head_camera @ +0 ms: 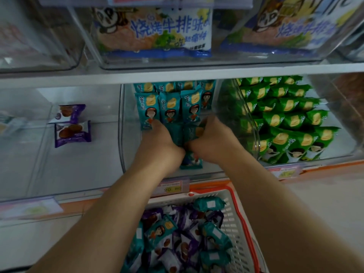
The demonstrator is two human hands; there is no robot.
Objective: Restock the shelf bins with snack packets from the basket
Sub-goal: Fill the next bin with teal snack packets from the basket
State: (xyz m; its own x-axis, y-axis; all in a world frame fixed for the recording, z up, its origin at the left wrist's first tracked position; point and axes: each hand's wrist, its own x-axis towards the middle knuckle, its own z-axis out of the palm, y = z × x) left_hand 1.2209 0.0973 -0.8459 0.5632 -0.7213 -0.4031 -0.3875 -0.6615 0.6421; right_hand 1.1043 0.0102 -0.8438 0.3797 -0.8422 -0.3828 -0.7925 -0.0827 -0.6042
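Both my hands reach into the middle clear bin (126, 154) on the lower shelf. My left hand (159, 137) and my right hand (211, 136) together grip a small stack of teal snack packets (180, 134), one hand on each side. One teal packet (192, 161) hangs below my wrists. Upright rows of teal packets (169, 107) stand at the back of this bin, just beyond my fingers. Below, the white basket (235, 219) with red rim holds several teal and purple packets (187, 239).
The left bin (29, 154) holds two purple packets (72, 125). The right bin (250, 119) is packed with green packets (291, 119). On the shelf above stand bins with large blue-and-white bags (157, 30). Price tags (172, 187) run along the shelf edge.
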